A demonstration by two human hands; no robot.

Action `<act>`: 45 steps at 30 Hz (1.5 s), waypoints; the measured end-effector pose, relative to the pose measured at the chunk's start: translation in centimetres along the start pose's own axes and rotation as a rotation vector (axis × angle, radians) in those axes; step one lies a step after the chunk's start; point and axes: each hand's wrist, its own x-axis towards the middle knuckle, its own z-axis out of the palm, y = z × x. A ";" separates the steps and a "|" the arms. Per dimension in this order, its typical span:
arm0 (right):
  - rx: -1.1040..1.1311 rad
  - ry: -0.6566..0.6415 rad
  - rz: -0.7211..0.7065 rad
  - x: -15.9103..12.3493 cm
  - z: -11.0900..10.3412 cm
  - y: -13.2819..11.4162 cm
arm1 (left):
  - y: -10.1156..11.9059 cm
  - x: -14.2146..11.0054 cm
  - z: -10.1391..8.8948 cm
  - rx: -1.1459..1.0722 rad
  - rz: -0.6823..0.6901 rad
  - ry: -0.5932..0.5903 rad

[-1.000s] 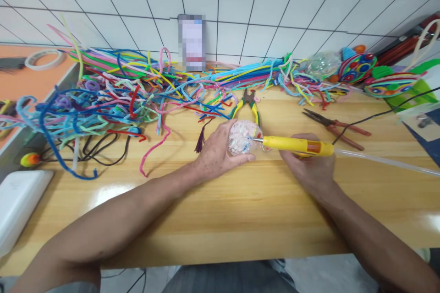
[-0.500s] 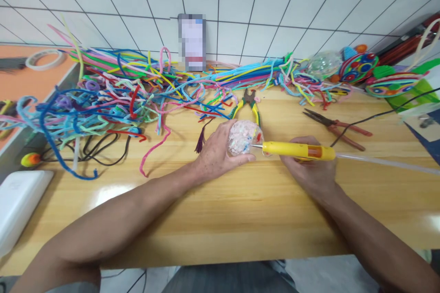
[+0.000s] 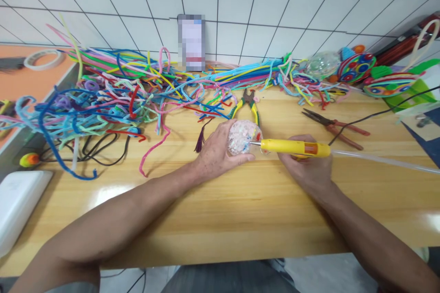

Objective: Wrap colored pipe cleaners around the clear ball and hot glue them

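My left hand (image 3: 220,151) is closed around a clear, whitish ball (image 3: 242,137) with bits of blue, yellow and red on it, its thumb along the near side. My right hand (image 3: 307,165) grips a yellow glue gun (image 3: 285,147) that lies level and points left. The gun's metal nozzle is at the ball's right side; whether it touches cannot be made out. From the gun's back end a clear glue stick (image 3: 371,156) runs to the right. Just beyond the ball lie pliers with green and yellow handles (image 3: 255,112), partly hidden by it.
Coloured pipe cleaners (image 3: 92,100) are heaped at the left and along the wall. A phone (image 3: 191,43) leans upright there. Red-handled pliers (image 3: 337,129) lie right, crossed by a black cord (image 3: 374,115). A purple tassel (image 3: 200,141) and white case (image 3: 22,206) sit left.
The glue gun and my right hand have shifted very slightly left, with the nozzle still at the ball. The whole view has also moved a little. My left hand keeps its hold.
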 end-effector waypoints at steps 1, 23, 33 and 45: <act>0.005 -0.006 0.012 0.0 -0.1 -0.1 | 0.0 0.0 0.0 0.001 0.000 0.003; 0.015 0.030 0.017 0.0 0.2 0.3 | 0.3 0.1 -0.1 -0.001 -0.012 -0.004; 0.010 -0.009 0.021 -0.1 0.0 0.2 | 0.4 0.0 -0.1 -0.008 -0.027 -0.001; 0.036 -0.004 0.010 -0.1 0.2 0.7 | 0.4 0.0 -0.2 -0.011 -0.039 -0.016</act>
